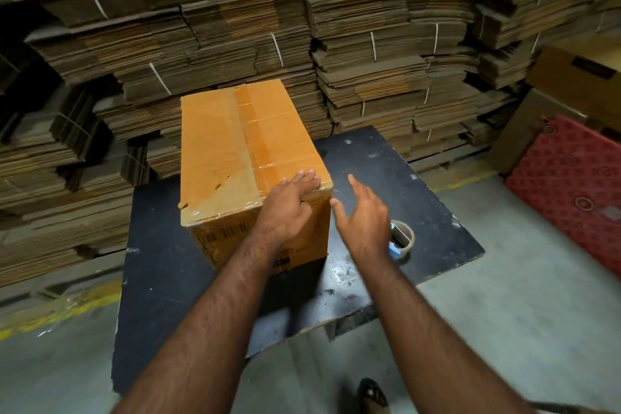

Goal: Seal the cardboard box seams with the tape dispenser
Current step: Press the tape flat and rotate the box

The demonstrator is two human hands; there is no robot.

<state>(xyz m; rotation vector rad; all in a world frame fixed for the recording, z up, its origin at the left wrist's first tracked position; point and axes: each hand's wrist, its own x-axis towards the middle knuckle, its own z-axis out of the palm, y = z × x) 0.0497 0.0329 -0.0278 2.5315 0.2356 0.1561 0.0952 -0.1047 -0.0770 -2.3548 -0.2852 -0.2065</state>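
Note:
A closed tan cardboard box (232, 151) stands on a black table (386, 171), with clear tape running along its top centre seam and over its near edge. My left hand (290, 203) lies flat on the box's near right corner, fingers spread over the tape. My right hand (364, 217) hovers just right of that corner, fingers apart and holding nothing. A roll of tape (401, 239) lies on the table right behind my right hand, partly hidden by it.
Tall stacks of flattened cardboard (336, 27) fill the wall behind the table. A red patterned mat (571, 185) and brown cartons (578, 77) sit at the right. Grey floor surrounds the table, with a yellow line (60, 309) at left. A foot (373, 395) shows below.

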